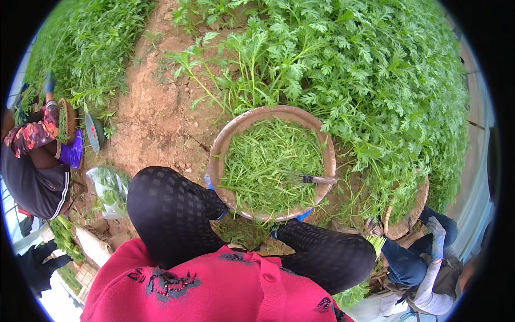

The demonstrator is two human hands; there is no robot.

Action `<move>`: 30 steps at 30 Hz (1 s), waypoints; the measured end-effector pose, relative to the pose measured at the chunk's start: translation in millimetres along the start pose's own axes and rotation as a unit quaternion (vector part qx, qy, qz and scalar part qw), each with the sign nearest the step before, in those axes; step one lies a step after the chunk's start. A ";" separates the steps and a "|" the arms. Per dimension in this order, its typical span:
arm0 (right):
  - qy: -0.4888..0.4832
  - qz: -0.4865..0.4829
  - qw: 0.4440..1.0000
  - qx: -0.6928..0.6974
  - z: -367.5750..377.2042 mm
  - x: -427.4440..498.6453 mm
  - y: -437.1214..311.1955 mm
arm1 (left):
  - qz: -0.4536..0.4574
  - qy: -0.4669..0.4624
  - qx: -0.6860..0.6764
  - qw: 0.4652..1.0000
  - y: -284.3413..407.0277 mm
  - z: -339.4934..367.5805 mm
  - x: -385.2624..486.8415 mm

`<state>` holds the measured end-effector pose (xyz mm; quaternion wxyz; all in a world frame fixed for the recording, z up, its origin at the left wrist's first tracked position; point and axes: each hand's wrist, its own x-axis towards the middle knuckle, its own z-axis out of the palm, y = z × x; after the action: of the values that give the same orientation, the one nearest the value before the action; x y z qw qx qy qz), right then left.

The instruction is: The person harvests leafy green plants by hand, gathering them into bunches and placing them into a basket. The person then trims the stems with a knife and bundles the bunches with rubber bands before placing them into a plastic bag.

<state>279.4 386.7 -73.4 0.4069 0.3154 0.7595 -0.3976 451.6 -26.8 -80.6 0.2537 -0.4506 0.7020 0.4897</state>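
Observation:
Neither of my hands is in view. Before me, between my knees, stands a round basin (221, 151) with a worn, brownish rim, holding many cut leafy greens (269, 165). A small tool with a pale handle (325, 180) and a dark collar lies over the greens at the right, its handle resting across the basin's rim; thin prongs or wires seem to reach into the leaves. Blue material shows under the basin on both sides.
Dense leafy plants (362, 72) grow ahead and right, beside bare soil (161, 120). At left, a co-worker (36, 161) crouches by a basket (69, 120); a clear bag of greens (108, 191) lies nearer. A gloved co-worker (422, 261) sits at right near another round container (418, 205).

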 end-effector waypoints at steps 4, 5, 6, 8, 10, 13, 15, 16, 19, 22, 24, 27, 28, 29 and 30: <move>0.015 -0.021 0.996 0.085 -2.6 -3.8 8.2 | -0.005 0.012 -0.033 0.999 -27.0 -4.1 -17.0; 0.017 -0.030 0.993 0.111 -4.9 -5.1 9.9 | -0.008 0.016 -0.042 0.999 -34.5 -7.0 -20.8; 0.017 -0.037 0.990 0.138 -7.3 -6.4 11.1 | -0.009 0.022 -0.053 0.998 -41.6 -10.8 -24.8; 0.014 -0.052 0.981 0.187 -12.4 -7.8 12.7 | -0.013 0.032 -0.076 0.997 -55.9 -20.3 -32.3; 0.010 -0.070 0.970 0.234 -16.4 -8.0 13.7 | -0.018 0.045 -0.099 0.994 -69.3 -33.2 -39.9; -0.003 -0.102 0.954 0.281 -18.9 -9.0 10.3 | -0.014 0.060 -0.134 0.989 -80.7 -61.4 -43.4; -0.017 -0.128 0.951 0.282 -21.5 -14.1 0.1 | -0.002 0.058 -0.150 0.987 -77.7 -85.7 -38.6; -0.027 -0.138 0.952 0.270 -25.3 -18.7 -10.1 | 0.010 0.047 -0.150 0.987 -70.8 -97.1 -32.8; -0.047 -0.158 0.972 0.168 -40.3 -38.6 -59.1 | 0.059 -0.031 -0.104 0.992 -29.9 -120.8 1.3; -0.071 -0.185 0.980 0.005 -63.2 -66.6 -124.5 | 0.090 -0.133 -0.132 0.978 20.1 -110.9 42.3; -0.054 -0.204 0.972 -0.105 -65.4 -78.6 -165.0 | 0.108 -0.170 -0.145 0.969 42.2 -96.4 59.2; -0.059 -0.216 0.952 -0.211 -46.2 -79.6 -214.4 | 0.133 -0.188 -0.117 0.966 58.3 -85.8 73.5; -0.067 -0.224 0.945 -0.227 -35.3 -75.6 -227.5 | 0.128 -0.191 -0.109 0.967 60.5 -85.6 76.7; -0.071 -0.233 0.939 -0.244 -23.4 -68.7 -239.5 | 0.103 -0.183 -0.098 0.973 61.1 -87.1 79.0; -0.075 -0.243 0.934 -0.251 -9.7 -58.9 -249.0 | 0.102 -0.184 -0.054 0.976 62.1 -86.5 81.9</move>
<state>103.6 265.2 67.6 0.4195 -0.0224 0.8553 -0.3032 366.1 -130.5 -83.5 0.3019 -0.2922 0.6580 0.6249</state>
